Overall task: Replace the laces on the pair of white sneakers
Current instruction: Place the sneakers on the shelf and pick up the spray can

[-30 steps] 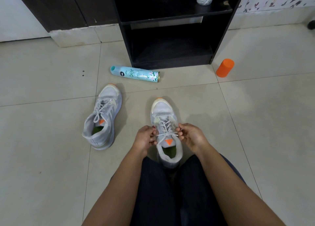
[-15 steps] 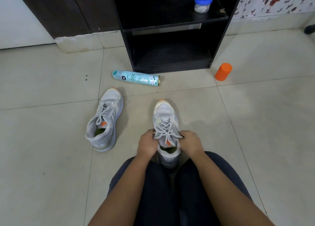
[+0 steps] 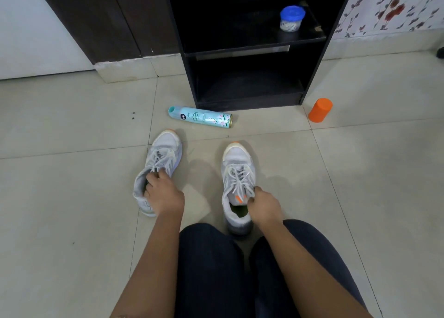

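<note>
Looking down past dark-trousered legs onto a pale beige tiled floor (image 3: 72, 197). Lying on its side beyond the shoes, just before a black open shelf unit (image 3: 249, 101): a pale-blue aerosol spray can (image 3: 200, 120). Standing well to the right: an orange plastic cylinder (image 3: 320, 110). Sitting on the upper shelf: a clear jar with a blue lid (image 3: 292, 18).

Reading "aer" on the can; smaller print too small to tell.

Gripping the left white mesh sneaker (image 3: 167, 141) at its opening with the left hand (image 3: 163, 195), fingers curling over the tongue and top laces. Pinching the tongue of the right white mesh sneaker (image 3: 236, 159) with the right hand (image 3: 263, 206), beside an orange tab (image 3: 240, 198), green insole showing. Both shoes resting on the floor in front of the knees, toes pointing away, orange-tipped, threaded with whitish flat laces (image 3: 240, 177).
</note>
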